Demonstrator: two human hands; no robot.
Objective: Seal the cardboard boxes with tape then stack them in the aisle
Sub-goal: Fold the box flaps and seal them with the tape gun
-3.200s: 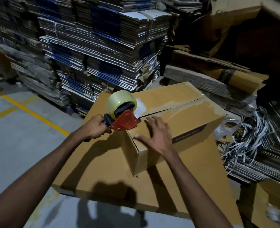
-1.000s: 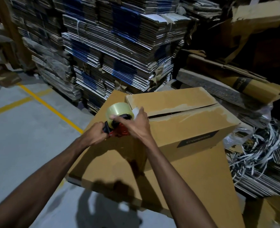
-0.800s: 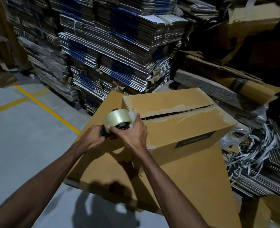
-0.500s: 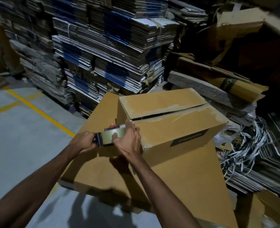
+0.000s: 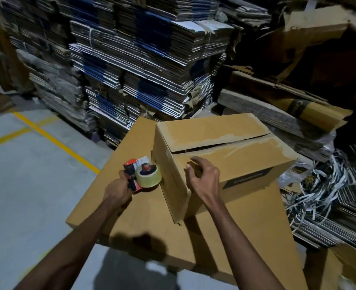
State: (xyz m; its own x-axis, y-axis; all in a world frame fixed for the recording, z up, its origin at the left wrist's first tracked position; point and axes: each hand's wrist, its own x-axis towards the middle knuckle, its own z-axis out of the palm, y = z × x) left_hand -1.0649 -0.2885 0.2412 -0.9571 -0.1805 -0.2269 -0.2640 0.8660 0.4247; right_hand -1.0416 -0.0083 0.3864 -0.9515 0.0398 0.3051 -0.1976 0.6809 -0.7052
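Your left hand [image 5: 118, 190] grips the red tape dispenser [image 5: 140, 176] against the brown cardboard box's [image 5: 225, 162] near-left side; your right hand [image 5: 203, 177] rests loosely curled on its top corner. The box sits on a large flat cardboard carton [image 5: 143, 218] on the grey concrete floor [image 5: 26, 185], with bundled flattened-cardboard stacks [image 5: 143, 59] behind.

A warehouse: tall stacks of flattened cartons [image 5: 143, 59] line a yellow-marked concrete floor [image 5: 26, 174].

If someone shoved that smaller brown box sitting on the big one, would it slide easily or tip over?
The smaller box would probably slide: it rests on the larger box's smooth, flat top. It looks wide and low, so tipping seems unlikely. Its top flaps show an open seam, so the lid may flex under the right hand.
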